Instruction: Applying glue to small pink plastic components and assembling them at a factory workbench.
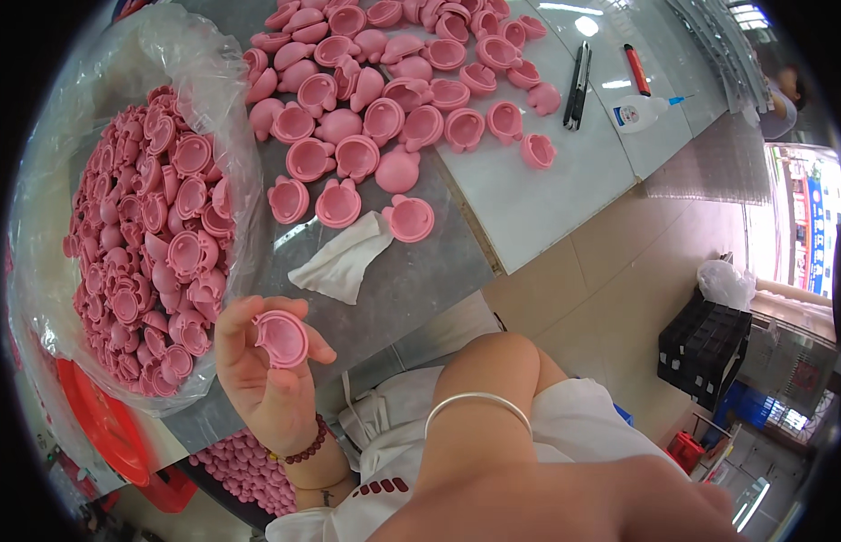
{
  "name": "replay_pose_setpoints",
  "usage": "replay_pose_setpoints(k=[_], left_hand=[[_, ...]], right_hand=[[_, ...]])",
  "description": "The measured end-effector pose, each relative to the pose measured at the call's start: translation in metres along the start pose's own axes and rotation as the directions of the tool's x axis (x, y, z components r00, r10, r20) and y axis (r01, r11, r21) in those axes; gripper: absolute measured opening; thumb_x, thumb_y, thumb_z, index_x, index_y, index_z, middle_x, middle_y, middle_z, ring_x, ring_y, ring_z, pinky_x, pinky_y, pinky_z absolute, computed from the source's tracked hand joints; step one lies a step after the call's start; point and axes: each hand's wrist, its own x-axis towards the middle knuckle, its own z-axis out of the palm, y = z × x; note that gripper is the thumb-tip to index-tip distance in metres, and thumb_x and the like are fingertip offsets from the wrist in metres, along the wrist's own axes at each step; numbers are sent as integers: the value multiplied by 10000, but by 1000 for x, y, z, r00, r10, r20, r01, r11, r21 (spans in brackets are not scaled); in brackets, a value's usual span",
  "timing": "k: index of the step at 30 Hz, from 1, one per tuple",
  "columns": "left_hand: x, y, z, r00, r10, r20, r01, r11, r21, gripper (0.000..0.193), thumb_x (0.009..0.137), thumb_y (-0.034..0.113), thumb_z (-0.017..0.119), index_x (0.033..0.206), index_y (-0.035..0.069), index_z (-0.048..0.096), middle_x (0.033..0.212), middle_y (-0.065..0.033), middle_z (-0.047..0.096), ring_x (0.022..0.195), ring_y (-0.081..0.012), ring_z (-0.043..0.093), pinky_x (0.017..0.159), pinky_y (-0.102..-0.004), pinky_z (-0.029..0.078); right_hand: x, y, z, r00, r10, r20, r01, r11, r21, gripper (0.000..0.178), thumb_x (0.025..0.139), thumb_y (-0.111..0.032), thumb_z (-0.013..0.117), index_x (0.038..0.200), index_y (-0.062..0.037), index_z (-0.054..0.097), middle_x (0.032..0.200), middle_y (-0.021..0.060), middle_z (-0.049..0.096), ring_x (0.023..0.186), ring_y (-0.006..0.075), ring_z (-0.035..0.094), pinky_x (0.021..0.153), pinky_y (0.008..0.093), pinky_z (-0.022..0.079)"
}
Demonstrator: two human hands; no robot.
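Note:
My left hand [274, 384] is raised near the table's front edge, its fingers pinching a pink half-shell [282, 339] with its hollow side facing me. A string of dark red beads circles that wrist. Up close at the lower edge is my right hand [583, 501], blurred; its fingers are hidden, and a silver bangle sits on that wrist. Past the left hand, a crumpled white cloth [344, 259] lies on the grey tabletop [411, 294]. Several more pink half-shells [355, 158] are spread behind it, some hollow side up, others dome up.
At left stands a clear plastic bag [199, 54] heaped with pink shells, beside a red basin [100, 420]. A black-handled cutter [579, 86], a red pen-like tool [636, 70] and a white bottle with blue tip [639, 113] lie far right. Black crates [700, 352] stand on the floor.

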Motion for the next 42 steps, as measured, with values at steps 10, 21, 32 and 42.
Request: replay_pose_setpoints(k=[10,21,32,42], left_hand=[[-5,0,9,997,12,-70,-7,998,69,552,719,330,681,1079,-7,434,909,-205,553,555,-184,567,496,-258,470],[4,2,0,998,11,56,-8,999,-47,527,724,192,680,1114,-44,416,991,-239,542,757,-204,587,638,-296,517],[-4,16,11,984,-168,63,175,975,-137,495,738,141,653,1132,-45,419,1036,-183,536,879,-215,567,739,-318,489],[-22,81,-63,886,463,-5,28,-43,999,591,716,169,651,1235,30,407,1274,-177,394,1193,-349,339,950,-458,284]], right_hand=[[-14,-3,1,998,-5,55,1,997,76,396,861,-312,409,548,-71,420,588,46,450,510,150,403,487,278,310],[5,18,1,989,119,84,-131,977,165,472,876,-314,387,469,-76,409,524,35,437,448,127,383,441,262,293],[41,7,-59,978,122,172,-146,980,134,514,880,-314,360,426,-92,447,447,-2,369,393,96,327,399,252,222],[-6,16,-99,935,152,321,62,820,-570,441,828,-233,426,423,-65,382,431,-11,296,384,109,255,408,265,152]])
